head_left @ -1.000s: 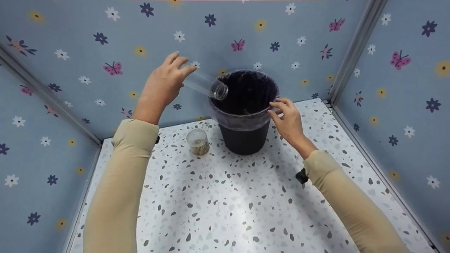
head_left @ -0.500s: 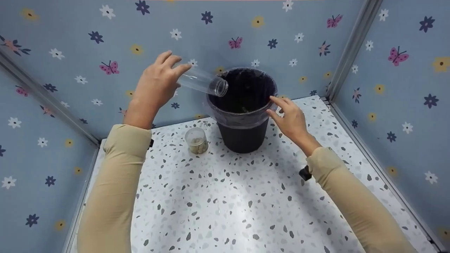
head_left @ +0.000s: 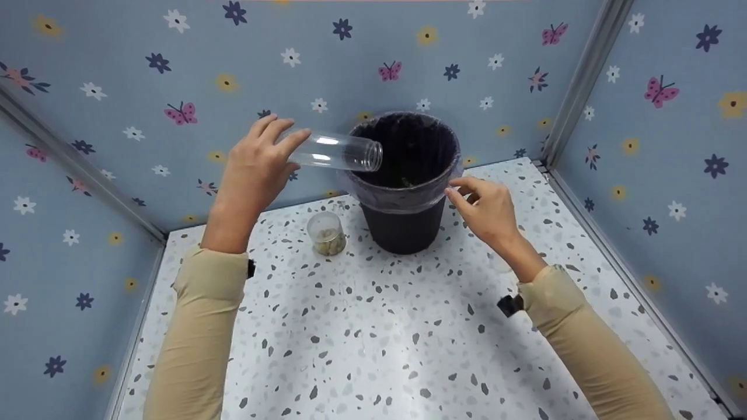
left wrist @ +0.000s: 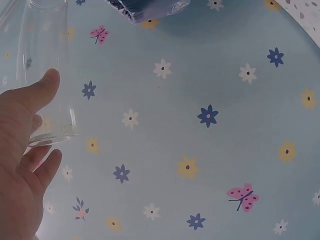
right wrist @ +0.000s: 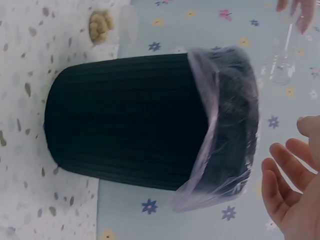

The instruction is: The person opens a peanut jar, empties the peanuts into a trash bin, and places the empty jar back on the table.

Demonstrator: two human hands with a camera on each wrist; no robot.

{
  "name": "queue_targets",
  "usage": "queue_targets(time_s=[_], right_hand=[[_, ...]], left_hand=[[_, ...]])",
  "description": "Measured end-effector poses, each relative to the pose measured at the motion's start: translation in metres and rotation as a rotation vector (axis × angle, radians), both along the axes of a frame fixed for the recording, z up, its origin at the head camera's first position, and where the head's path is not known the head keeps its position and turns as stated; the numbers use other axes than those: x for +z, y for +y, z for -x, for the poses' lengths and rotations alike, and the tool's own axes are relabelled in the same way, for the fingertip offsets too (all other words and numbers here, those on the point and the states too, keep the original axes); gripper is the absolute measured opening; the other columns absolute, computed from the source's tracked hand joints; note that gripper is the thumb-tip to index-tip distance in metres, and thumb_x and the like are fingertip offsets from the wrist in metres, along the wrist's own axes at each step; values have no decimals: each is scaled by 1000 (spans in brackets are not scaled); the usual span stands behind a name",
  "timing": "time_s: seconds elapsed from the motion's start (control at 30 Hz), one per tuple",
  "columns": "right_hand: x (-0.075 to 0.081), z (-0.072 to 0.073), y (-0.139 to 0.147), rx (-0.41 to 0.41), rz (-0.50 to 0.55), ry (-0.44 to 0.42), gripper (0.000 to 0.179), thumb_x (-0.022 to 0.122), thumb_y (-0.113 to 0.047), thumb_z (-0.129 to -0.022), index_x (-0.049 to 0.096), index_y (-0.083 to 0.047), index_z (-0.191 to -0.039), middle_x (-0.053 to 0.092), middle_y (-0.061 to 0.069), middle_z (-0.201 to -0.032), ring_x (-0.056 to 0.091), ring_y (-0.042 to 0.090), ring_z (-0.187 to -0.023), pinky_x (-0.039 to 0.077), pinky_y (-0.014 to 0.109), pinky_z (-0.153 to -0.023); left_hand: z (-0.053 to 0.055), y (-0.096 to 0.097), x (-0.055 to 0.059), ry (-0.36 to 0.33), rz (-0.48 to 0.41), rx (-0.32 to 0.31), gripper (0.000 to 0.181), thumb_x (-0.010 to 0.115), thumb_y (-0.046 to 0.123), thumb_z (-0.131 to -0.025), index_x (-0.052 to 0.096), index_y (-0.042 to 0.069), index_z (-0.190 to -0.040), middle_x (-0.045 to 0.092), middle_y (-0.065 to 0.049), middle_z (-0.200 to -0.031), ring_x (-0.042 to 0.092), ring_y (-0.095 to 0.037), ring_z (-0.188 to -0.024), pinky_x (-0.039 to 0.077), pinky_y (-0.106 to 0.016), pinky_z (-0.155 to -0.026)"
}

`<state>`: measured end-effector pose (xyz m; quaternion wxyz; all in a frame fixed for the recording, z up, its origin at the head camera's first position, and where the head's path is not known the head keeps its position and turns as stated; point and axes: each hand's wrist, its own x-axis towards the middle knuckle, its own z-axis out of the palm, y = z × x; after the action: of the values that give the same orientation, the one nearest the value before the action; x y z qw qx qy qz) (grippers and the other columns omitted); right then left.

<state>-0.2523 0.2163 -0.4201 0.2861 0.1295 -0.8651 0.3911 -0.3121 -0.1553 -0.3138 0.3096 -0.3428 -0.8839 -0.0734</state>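
In the head view my left hand grips a clear, see-through bottle near its base. The bottle lies almost level, its uncapped mouth over the left rim of a black trash bin. No contents show inside the bottle. In the left wrist view the thumb presses along the bottle's side, with fingers behind it. My right hand hovers beside the bin's right rim, fingers loosely bent and holding nothing. A gap separates it from the bin in the right wrist view. Thin plastic liner folds over the rim.
Left of the bin, a small clear tub with tan, peanut-like pieces stands on the white speckled tabletop. Blue flowered panels enclose the back and sides. The bin's inside is dark.
My left hand has lowered and the bottle has swung from mouth-down to nearly level. My right hand has drawn slightly down and away from the bin's rim. Tub and bin stay put.
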Motion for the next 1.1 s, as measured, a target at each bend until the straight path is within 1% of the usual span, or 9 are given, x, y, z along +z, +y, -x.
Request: queue_targets(time_s=[0.13,0.2,0.37,0.5,0.63,0.73,0.87,0.93,1.1], right_hand=[[7,-23,-6,56,119,-71,18,70,-21,-92,75,-10,-105,72,-1,-84,64,12,-66,48,20,-55],[20,-42,-14,79,176,-105,17,70,-16,-92,74,-7,-106,72,3,-88,65,16,-70,49,18,-59],[47,-83,-32,144,268,-127,18,69,0,-89,71,5,-106,71,14,-93,65,26,-74,51,20,-64],[42,-98,-34,175,307,-146,19,68,3,-88,70,6,-107,70,13,-94,64,21,-75,53,22,-63],[21,-98,-30,180,329,-154,20,69,1,-88,72,1,-108,71,9,-95,64,19,-76,53,24,-63],[4,-96,-27,194,343,-165,22,70,-1,-88,72,-4,-110,71,5,-94,65,19,-77,53,24,-62],[-7,-99,-29,219,329,-200,23,71,-6,-89,72,-8,-112,71,3,-96,66,17,-78,55,26,-62],[-10,-100,-30,226,318,-218,24,72,-9,-89,72,-10,-113,71,2,-96,67,17,-77,56,28,-63],[-17,-101,-35,210,296,-244,25,74,-13,-88,72,-13,-113,72,0,-95,67,15,-79,57,31,-66]], left_hand=[[-11,-2,-11,2,-33,-14,57,82,4,-78,62,11,-130,55,-17,-134,42,-35,-131,44,-49,-99],[-19,-4,-17,2,-64,-28,58,82,4,-77,62,12,-131,55,-16,-134,42,-35,-131,46,-50,-97],[-40,-6,-35,14,-160,-68,58,82,3,-77,63,12,-131,55,-14,-135,43,-33,-131,50,-52,-90],[-57,-6,-52,16,-203,-99,58,83,3,-76,63,12,-130,55,-14,-135,42,-32,-132,51,-51,-88],[-73,-4,-72,12,-246,-120,62,83,1,-75,62,12,-131,54,-16,-135,41,-32,-133,51,-48,-90],[-85,0,-90,8,-287,-124,65,84,1,-73,61,13,-132,54,-15,-135,41,-31,-133,49,-46,-93],[-98,7,-115,19,-345,-133,66,87,4,-71,62,13,-131,56,-15,-133,44,-32,-131,48,-46,-95],[-103,10,-126,26,-373,-140,65,87,4,-70,63,12,-130,57,-16,-132,46,-34,-129,48,-46,-96],[-111,17,-147,16,-418,-151,64,88,4,-70,64,10,-129,57,-15,-132,47,-35,-128,45,-43,-99]])
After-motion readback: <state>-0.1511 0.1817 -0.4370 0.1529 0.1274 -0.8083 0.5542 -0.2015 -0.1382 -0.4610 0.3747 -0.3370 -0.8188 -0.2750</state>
